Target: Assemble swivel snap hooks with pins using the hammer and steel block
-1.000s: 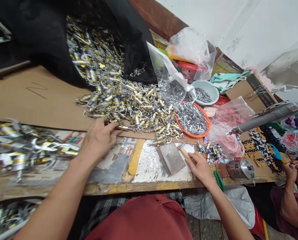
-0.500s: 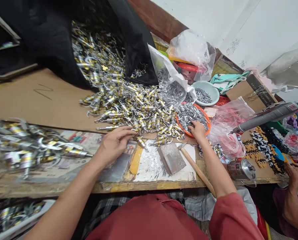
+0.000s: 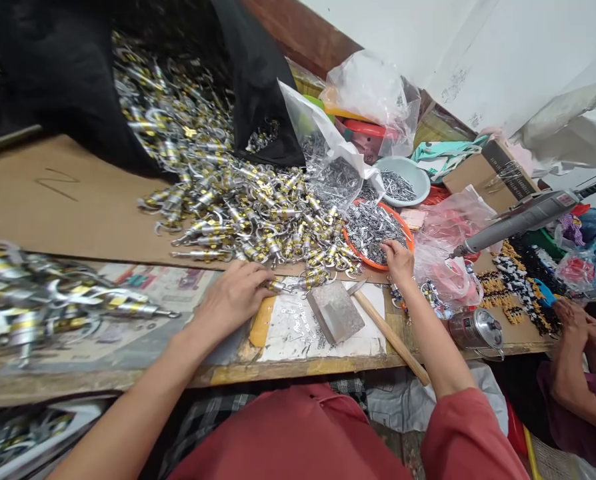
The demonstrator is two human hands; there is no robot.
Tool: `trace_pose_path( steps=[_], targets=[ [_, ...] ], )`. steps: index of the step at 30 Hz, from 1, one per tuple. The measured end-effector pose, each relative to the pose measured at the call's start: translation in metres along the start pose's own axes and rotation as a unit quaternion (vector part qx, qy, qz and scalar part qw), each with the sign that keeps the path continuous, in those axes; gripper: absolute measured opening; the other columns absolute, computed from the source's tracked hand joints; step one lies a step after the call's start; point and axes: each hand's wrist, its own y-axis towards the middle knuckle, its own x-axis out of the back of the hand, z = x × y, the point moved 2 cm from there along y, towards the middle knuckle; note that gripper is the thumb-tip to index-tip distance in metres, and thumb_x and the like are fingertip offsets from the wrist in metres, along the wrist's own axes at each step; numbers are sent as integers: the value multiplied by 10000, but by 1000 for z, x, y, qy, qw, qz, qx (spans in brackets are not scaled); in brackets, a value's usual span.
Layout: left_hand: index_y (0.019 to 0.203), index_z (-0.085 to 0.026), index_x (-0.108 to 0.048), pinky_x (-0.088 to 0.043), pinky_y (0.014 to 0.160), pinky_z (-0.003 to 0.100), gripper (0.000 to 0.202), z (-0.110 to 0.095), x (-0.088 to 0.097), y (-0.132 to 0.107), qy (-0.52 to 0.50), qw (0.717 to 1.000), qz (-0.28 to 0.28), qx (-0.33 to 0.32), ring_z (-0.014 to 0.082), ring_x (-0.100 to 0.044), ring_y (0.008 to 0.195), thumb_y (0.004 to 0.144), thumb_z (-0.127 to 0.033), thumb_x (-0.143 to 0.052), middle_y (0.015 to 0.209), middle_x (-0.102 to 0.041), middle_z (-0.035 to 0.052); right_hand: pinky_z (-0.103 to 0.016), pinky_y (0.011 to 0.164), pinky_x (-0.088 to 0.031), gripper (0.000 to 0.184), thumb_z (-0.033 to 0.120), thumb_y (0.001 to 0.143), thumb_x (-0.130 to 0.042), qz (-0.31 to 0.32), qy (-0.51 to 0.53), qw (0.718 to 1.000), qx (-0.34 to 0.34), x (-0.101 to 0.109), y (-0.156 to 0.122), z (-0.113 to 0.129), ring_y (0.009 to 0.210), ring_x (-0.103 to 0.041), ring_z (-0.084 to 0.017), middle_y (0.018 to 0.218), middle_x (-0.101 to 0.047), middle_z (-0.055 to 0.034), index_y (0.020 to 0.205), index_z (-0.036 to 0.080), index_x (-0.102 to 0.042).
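My left hand (image 3: 234, 298) rests on the table with its fingers closed on a silver-and-gold metal clip (image 3: 281, 286) at the near edge of a big pile of such clips (image 3: 238, 200). My right hand (image 3: 398, 259) reaches into the orange bowl (image 3: 352, 248) of small silver metal pieces, fingertips pinched among them; what they hold is hidden. Between my hands lie a grey metal block (image 3: 334, 311) and a wooden-handled hammer (image 3: 388, 335) on white paper.
A black bag (image 3: 68, 73) spills clips at the back. More clips (image 3: 43, 300) lie at the left. Plastic bags, a pale bowl (image 3: 414, 175), a cardboard box, a grey power tool (image 3: 521, 219) and a steel cup (image 3: 475, 329) crowd the right. Another person's hands (image 3: 575, 320) work at far right.
My right hand left the hammer handle and went up into the orange bowl. My left hand slid right along the pile's edge, drawing a clip toward the white paper.
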Motion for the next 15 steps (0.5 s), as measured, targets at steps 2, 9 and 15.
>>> trace_pose_path(
  steps=[2,9,15],
  targets=[
    [757,-168,-643,-475,739,423,195,-1,-2,-4,-33,999,-3,-3,292,-545,850,762,-316,-516,912,-646,127,-308,732,-437,172,317,800,-556,-7,28,1000,6,3,-5,1,768,-599,-202,816,-677,-42,811,205,-687],
    [834,-206,-610,-499,796,357,142,-20,7,-23,-189,977,-90,30,248,-624,929,775,-288,-509,989,-678,97,-303,708,-486,199,303,803,-532,-4,157,988,6,5,-29,27,739,-607,-170,784,-670,-49,792,173,-682],
    [750,-200,-668,-529,708,295,96,-64,30,-15,-294,949,-116,9,196,-662,760,709,-273,-620,811,-704,60,-278,675,-500,108,259,790,-571,92,338,935,58,24,-82,94,705,-602,-137,764,-652,-14,792,196,-659]
  ],
)
